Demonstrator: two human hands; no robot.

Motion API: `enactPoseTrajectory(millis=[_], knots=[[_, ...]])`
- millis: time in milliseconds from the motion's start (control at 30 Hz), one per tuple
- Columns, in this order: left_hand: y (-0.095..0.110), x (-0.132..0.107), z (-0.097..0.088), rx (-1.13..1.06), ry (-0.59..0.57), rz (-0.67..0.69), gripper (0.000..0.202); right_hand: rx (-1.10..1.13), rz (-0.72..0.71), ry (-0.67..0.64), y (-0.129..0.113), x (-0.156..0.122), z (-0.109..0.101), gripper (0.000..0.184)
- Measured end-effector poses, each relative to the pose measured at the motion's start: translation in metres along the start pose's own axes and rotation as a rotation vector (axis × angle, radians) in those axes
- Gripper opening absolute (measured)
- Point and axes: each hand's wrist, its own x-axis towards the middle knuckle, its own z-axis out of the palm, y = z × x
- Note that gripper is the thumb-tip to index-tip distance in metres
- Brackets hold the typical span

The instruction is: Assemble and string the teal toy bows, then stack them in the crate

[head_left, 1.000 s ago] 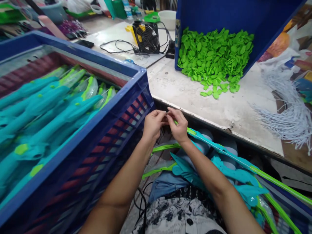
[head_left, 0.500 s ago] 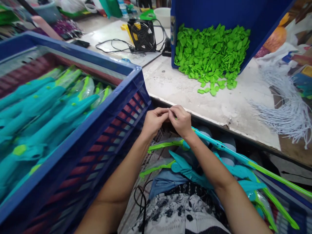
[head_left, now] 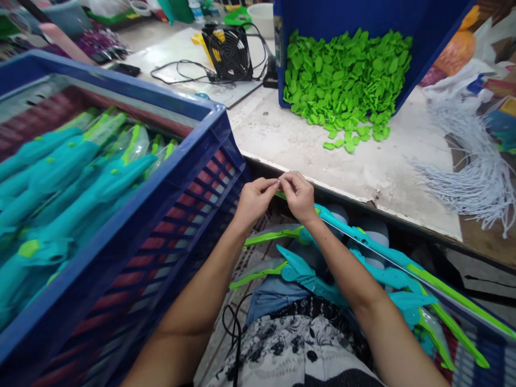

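Still pinching the tip of the teal toy (head_left: 355, 235), left hand (head_left: 252, 203) and right hand (head_left: 301, 198) fingers (head_left: 266, 185) pressed together, hardly moved, same small step, worktop (head_left: 363, 166) just beyond.

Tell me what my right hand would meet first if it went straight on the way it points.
Probably the left hand: the right hand points left at it, fingertips nearly touching.

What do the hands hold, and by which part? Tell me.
Left hand and right hand together pinch the green tip of a long teal-and-green toy; the rest trails rightward.
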Motion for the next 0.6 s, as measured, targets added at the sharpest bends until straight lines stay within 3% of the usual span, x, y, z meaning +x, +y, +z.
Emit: enactPoseTrajectory(millis=[200,300,367,467,533,600], knots=[[-0.01,-0.009,0.004,0.192,0.007,-0.003,0.031,-0.202,0.028,0.026,0.012,-0.011,0.007,0.02],[-0.009,-0.013,0.004,0.208,0.038,-0.015,0.028,-0.245,0.081,-0.035,0.002,-0.018,-0.003,0.024],[-0.003,-0.013,0.003,0.154,0.078,-0.043,0.027,-0.255,0.063,-0.085,-0.01,-0.031,-0.025,0.024],[0.008,-0.011,0.003,0.033,0.133,-0.061,0.025,-0.464,0.035,-0.142,-0.02,-0.067,-0.081,0.03],[0.016,-0.006,0.005,-0.035,0.151,-0.033,0.023,-0.724,0.121,-0.243,-0.015,-0.096,-0.123,0.045],[0.024,0.0,0.01,-0.096,0.148,0.012,0.023,-0.955,0.29,-0.364,-0.003,-0.118,-0.16,0.05]])
